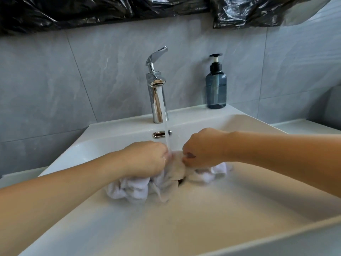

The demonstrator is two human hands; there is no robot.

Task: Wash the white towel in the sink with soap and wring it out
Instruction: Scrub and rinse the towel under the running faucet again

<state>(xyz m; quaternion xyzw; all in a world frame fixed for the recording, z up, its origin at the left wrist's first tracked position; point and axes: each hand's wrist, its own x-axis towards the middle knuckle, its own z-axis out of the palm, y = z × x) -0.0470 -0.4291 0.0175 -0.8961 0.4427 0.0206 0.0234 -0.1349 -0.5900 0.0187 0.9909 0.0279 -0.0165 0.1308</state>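
Under the tap (156, 85), both fists are bunching the towel (166, 180) mid-sink (239, 209): left hand (147, 157) at 9 o'clock, right hand (201, 146) at 3. It's looking soggy, floppy, heavy-ish, so I'd grab the ends for wringing.

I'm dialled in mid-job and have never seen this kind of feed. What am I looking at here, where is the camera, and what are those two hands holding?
There is no machine here: a person is working with bare hands, and the single picture comes from a camera worn on their head, looking forward and down. The left hand and right hand both grip a bunched white towel inside a white sink. Water runs from the chrome faucet onto the towel between the hands. A blue-grey soap pump bottle stands untouched on the sink's back ledge, to the right of the faucet. Black plastic sheeting hangs on the wall above.
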